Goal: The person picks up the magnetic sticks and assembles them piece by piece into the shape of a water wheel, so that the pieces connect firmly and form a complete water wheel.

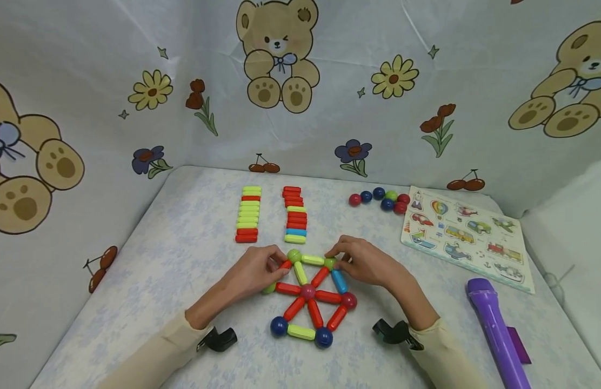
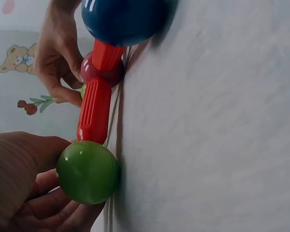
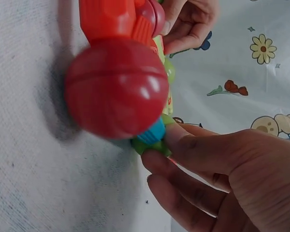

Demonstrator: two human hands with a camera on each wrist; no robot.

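A wheel-shaped frame of coloured rods and balls lies on the table, with a pink-red ball (image 1: 307, 292) at its hub and red rods (image 1: 294, 309) as most of its spokes. At its upper left, my left hand (image 1: 254, 269) pinches a red rod (image 1: 285, 265) between the upper green ball (image 1: 294, 255) and the left green ball (image 2: 88, 172). My right hand (image 1: 366, 260) pinches the upper-right green ball (image 1: 330, 263), where a blue rod (image 1: 339, 281) joins it. That rod leads to a red ball (image 3: 117, 89). Two dark blue balls (image 1: 324, 337) sit at the near corners.
Two columns of loose rods, one on the left (image 1: 248, 215) and one on the right (image 1: 296, 216), lie beyond the frame. Loose balls (image 1: 387, 204) lie beside a picture board (image 1: 468, 235). A purple microphone (image 1: 497, 329) rests at the right, over a purple card (image 1: 519, 346).
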